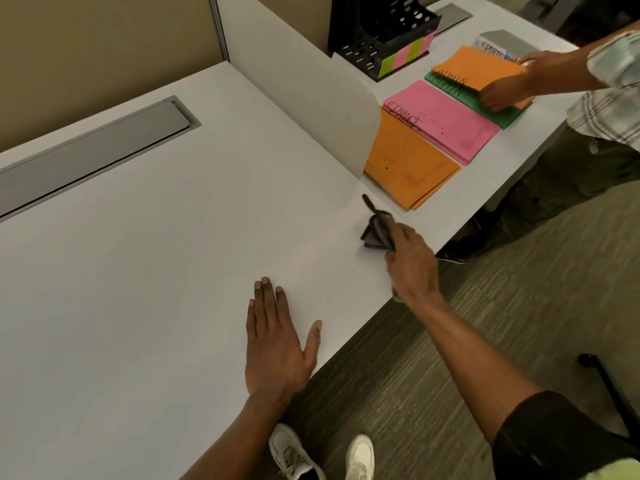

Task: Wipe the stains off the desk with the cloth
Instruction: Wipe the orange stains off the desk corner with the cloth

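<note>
A white desk (166,258) fills the left and middle of the head view. My right hand (412,261) grips a dark grey cloth (374,233) near the desk's right front edge, the cloth bunched and touching the surface. One corner of the cloth sticks up and away from the hand. My left hand (277,344) lies flat on the desk near the front edge, fingers spread, holding nothing. I can make out no distinct stain on the desk.
A white divider panel (311,95) bounds the desk on the right. Beyond it lie orange folders (412,168), pink folders (446,123) and a black file rack (381,32); another person (609,98) handles folders there. A grey cable tray lid (93,150) is set into the desk.
</note>
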Demonstrator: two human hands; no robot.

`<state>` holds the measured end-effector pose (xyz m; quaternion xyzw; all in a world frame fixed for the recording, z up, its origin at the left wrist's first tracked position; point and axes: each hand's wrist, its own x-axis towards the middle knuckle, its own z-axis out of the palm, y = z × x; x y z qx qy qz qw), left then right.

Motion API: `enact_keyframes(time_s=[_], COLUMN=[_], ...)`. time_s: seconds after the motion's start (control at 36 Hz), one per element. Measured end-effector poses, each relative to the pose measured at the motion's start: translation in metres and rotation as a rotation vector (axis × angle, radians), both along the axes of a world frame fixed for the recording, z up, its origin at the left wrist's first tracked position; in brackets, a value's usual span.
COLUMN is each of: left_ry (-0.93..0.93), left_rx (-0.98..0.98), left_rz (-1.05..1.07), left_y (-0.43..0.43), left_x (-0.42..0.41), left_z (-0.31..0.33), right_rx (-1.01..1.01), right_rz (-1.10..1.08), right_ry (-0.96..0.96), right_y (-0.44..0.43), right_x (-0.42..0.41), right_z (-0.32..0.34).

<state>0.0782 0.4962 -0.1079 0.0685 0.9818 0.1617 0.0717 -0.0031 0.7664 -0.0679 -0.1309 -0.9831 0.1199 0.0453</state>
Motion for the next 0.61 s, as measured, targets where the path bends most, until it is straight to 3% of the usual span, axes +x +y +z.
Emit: enact_keyframes(time_s=[0.11, 0.36, 0.61], left_ry=[-0.001, -0.022, -0.031], left_rx=[-0.008, -0.012, -0.008], left_rz=[0.008, 0.027, 0.024], left_y=[0.001, 0.002, 0.002], left_x=[0.000, -0.001, -0.001], left_z=[0.000, -0.001, 0.003], right_rx=[-0.016, -0.032, 0.106], right_rz=[-0.058, 0.095, 0.537], right_ry=[0.021, -0.059, 0.002], right_y=[0.024, 0.036, 0.047], right_x=[-0.015, -0.052, -0.012], right_z=[-0.001, -0.005, -0.017])
